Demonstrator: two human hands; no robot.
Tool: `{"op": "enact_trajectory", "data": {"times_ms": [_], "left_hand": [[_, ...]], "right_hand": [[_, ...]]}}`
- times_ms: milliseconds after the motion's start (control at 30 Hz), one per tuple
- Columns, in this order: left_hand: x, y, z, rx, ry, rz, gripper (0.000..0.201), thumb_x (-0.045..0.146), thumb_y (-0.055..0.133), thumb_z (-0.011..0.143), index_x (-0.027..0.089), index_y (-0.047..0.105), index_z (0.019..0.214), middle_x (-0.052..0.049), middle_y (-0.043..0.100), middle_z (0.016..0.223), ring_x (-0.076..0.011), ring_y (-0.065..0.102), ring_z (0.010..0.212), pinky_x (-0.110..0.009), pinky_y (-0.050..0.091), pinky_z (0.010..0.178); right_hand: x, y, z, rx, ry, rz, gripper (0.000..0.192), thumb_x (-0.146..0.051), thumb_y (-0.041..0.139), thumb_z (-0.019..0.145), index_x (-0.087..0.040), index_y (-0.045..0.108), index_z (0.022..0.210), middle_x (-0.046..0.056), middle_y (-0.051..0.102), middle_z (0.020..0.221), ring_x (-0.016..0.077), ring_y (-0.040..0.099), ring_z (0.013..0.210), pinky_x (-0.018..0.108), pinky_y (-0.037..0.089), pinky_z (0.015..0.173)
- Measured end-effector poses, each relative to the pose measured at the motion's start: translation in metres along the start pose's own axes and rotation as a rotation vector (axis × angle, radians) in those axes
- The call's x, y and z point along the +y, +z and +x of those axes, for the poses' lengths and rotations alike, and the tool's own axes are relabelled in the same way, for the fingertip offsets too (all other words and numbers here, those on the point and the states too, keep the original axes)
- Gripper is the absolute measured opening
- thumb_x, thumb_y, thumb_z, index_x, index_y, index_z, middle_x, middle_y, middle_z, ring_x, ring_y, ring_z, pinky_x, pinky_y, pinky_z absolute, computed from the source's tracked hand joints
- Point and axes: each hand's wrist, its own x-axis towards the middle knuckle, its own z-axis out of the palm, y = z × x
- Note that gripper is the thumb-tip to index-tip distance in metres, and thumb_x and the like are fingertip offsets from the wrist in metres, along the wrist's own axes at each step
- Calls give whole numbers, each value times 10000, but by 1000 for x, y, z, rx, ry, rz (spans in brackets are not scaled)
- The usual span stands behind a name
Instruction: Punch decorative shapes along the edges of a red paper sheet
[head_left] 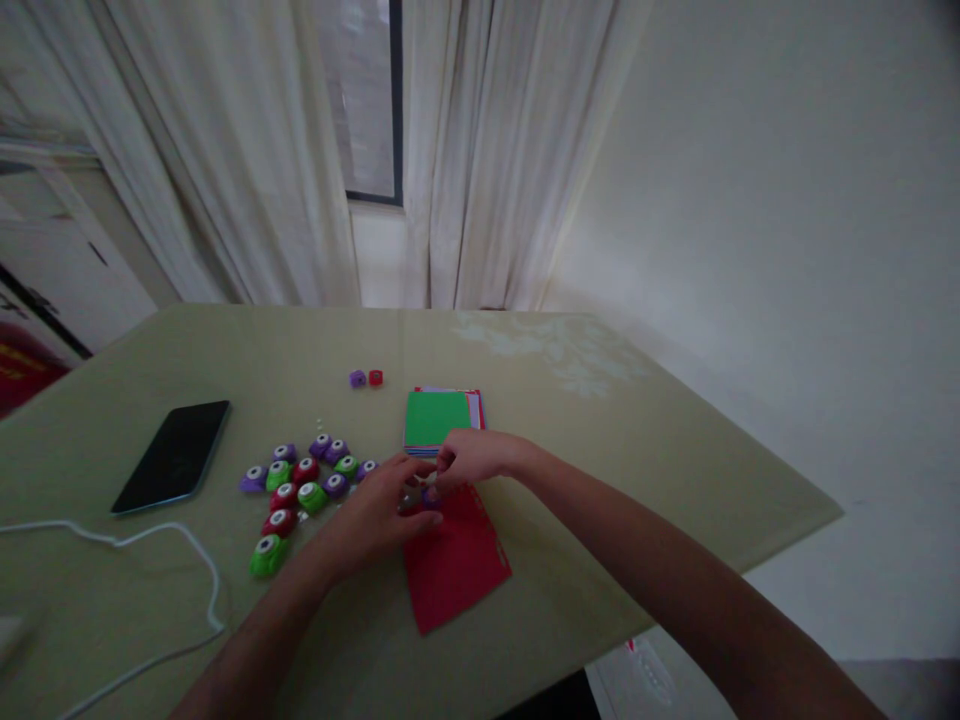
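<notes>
My left hand curls over the upper left of a red paper sheet. Its thumb and fingers close round a small purple paper punch, mostly hidden between my hands. From the right, my right hand meets it with fingertips pinched together at the punch; what exactly they grip, near a small whitish bit, cannot be made out. Left of my left hand stand several small punches in purple, green and red, each with a white round top and dark centre, among them a green punch and a red punch.
Behind my hands lies a stack of coloured paper, green on top. Farther back are a small purple piece and a small red piece. A dark tablet and a white cable lie at left on the table.
</notes>
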Motion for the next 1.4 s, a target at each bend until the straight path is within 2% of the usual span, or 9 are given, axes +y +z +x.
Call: {"op": "enact_trajectory", "data": {"times_ms": [100, 233, 567, 800, 900, 1000, 1100, 1267, 1400], "left_hand": [[-1, -3, 0, 21, -23, -45, 493, 366, 771, 871, 255, 690, 1344, -101, 755, 1297, -279, 727, 1021, -416, 590, 894], [1, -6, 1, 46, -28, -75, 529, 374, 772, 856, 250, 675, 1362, -94, 768, 1276, -271, 721, 1010, -406, 588, 888], [1, -14, 0, 0, -65, -131, 557, 374, 782, 819, 254, 660, 1348, -102, 764, 1299, -299, 721, 1055, -441, 580, 936], [2, -9, -4, -67, -157, -8, 547, 331, 840, 760, 235, 651, 1265, -115, 746, 1256, -336, 701, 1091, -448, 552, 935], [3, -5, -3, -83, -155, 80, 463, 303, 816, 773, 221, 651, 1198, -116, 729, 1265, -324, 691, 1087, -421, 526, 922], [3, -6, -3, -109, -182, 147, 335, 315, 771, 807, 209, 647, 1100, -94, 748, 1096, -306, 700, 961, -388, 503, 816], [3, -10, -4, -135, -209, 141, 310, 311, 710, 853, 195, 631, 1129, -75, 753, 973, -294, 711, 886, -367, 484, 756], [3, -15, -6, -164, -231, 122, 268, 255, 613, 906, 193, 612, 1167, -83, 780, 971, -283, 740, 895, -355, 494, 755], [2, -13, -6, -163, -232, 118, 219, 255, 591, 928, 211, 604, 1142, -89, 795, 1004, -277, 752, 919, -352, 505, 769]], "right_hand": [[-1, -2, 1, -12, -11, -20, 240, -375, 865, 829, -170, 762, 760, -55, 588, 618, 115, 523, 607, 238, 345, 557], [-3, -5, 1, -24, -6, -57, 242, -383, 869, 838, -161, 781, 800, -47, 597, 634, 118, 531, 615, 233, 356, 559], [-15, -9, 3, -78, -10, -126, 231, -364, 844, 856, -142, 824, 914, -21, 676, 723, 127, 582, 667, 217, 385, 579], [-19, -11, 5, -99, -18, -138, 244, -375, 864, 846, -147, 836, 929, -5, 721, 767, 125, 606, 690, 199, 397, 585], [-20, -10, 7, -97, -16, -148, 221, -345, 873, 837, -145, 838, 923, -5, 717, 753, 127, 608, 682, 203, 390, 575], [-20, -10, 9, -98, -25, -153, 195, -334, 860, 852, -151, 841, 918, -8, 725, 762, 125, 611, 688, 204, 389, 580], [-19, -9, 10, -98, -31, -160, 178, -326, 855, 857, -157, 848, 914, -9, 735, 770, 124, 609, 690, 206, 388, 586], [-20, -11, 11, -104, -33, -174, 232, -344, 870, 857, -140, 859, 967, 10, 760, 809, 130, 616, 707, 208, 377, 565], [-22, -12, 10, -119, -43, -140, 297, -353, 891, 849, -126, 857, 1038, 43, 803, 886, 145, 677, 760, 199, 406, 583]]}}
